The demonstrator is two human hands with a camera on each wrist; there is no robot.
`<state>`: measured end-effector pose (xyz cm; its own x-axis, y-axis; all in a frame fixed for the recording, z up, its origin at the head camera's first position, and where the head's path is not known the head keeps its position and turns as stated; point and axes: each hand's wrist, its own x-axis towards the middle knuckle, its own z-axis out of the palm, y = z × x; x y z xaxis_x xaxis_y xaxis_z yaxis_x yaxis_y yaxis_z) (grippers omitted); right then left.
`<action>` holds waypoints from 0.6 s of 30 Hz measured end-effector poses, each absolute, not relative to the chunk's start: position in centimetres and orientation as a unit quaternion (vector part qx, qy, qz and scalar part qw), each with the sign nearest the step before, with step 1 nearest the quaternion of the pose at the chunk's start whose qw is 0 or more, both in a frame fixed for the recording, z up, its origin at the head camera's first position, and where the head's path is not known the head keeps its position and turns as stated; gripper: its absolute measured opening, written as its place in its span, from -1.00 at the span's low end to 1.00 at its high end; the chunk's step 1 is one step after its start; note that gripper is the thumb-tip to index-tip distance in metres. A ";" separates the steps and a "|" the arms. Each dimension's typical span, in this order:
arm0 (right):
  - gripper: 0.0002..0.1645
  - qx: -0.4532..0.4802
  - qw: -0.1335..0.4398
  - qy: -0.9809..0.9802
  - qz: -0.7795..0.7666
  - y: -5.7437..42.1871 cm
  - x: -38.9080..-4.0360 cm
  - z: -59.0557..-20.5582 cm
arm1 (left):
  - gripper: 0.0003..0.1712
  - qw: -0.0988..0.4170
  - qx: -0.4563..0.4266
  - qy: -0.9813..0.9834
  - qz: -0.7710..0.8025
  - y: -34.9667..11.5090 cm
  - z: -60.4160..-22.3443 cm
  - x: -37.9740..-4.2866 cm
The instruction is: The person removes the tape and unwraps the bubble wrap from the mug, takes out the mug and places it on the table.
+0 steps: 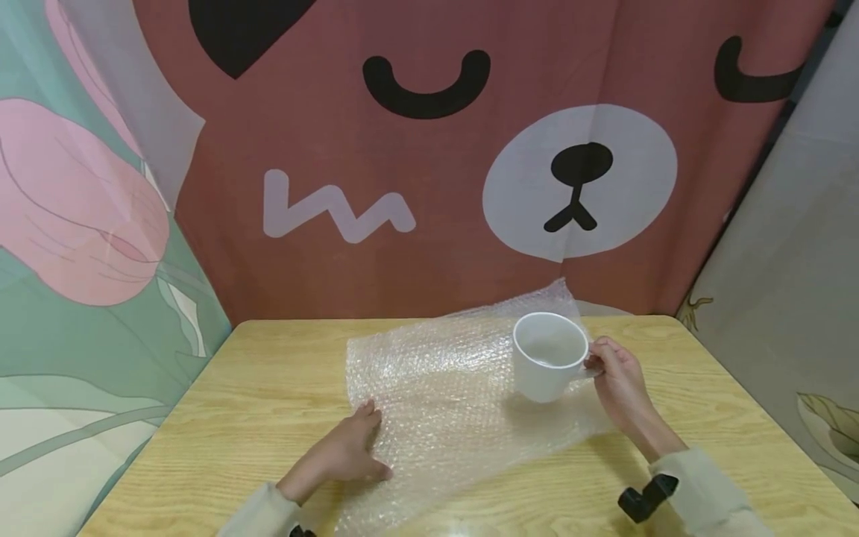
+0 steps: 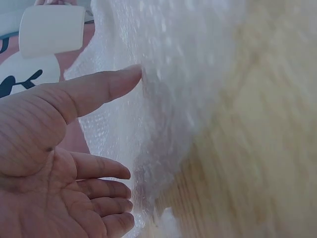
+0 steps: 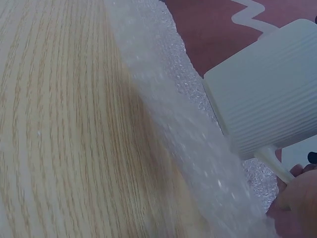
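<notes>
A white mug (image 1: 546,365) with fine ribbed sides, plain in the right wrist view (image 3: 267,89), is held up by its handle in my right hand (image 1: 620,380). Its rim faces up, and it appears to hang just above a sheet of bubble wrap (image 1: 443,403) spread over the table. At the sheet's left edge, my left hand (image 1: 352,447) rests with thumb and fingers spread, touching the wrap. In the left wrist view the left hand's fingers (image 2: 104,188) are relaxed and pinch nothing.
The wooden table (image 1: 255,395) runs back to a curtain (image 1: 436,276) with a bear's face. More patterned fabric hangs at both sides. The far corner of the bubble wrap rises against the curtain.
</notes>
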<state>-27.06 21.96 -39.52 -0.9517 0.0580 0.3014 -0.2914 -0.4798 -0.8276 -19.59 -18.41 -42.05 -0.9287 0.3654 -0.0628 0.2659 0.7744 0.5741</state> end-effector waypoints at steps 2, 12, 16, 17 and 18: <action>-0.52 0.125 0.100 -0.496 0.854 22.6 -27.5 -39.8 | 0.09 0.079 0.151 0.943 0.287 -18.1 -42.2 -19.3; -0.49 0.140 0.106 -0.458 0.871 24.8 -27.6 -39.7 | 0.04 0.086 0.146 0.941 0.293 -18.0 -41.9 -19.1; -0.49 0.143 0.110 -0.449 0.875 25.4 -27.6 -39.4 | 0.00 0.087 0.148 0.940 0.296 -17.9 -41.8 -18.9; -0.50 0.144 0.111 -0.446 0.876 25.6 -27.6 -39.4 | 0.00 0.085 0.149 0.939 0.297 -17.9 -41.8 -18.8; -0.49 0.143 0.112 -0.446 0.876 25.8 -27.6 -39.3 | -0.01 0.083 0.149 0.939 0.298 -17.8 -41.8 -18.8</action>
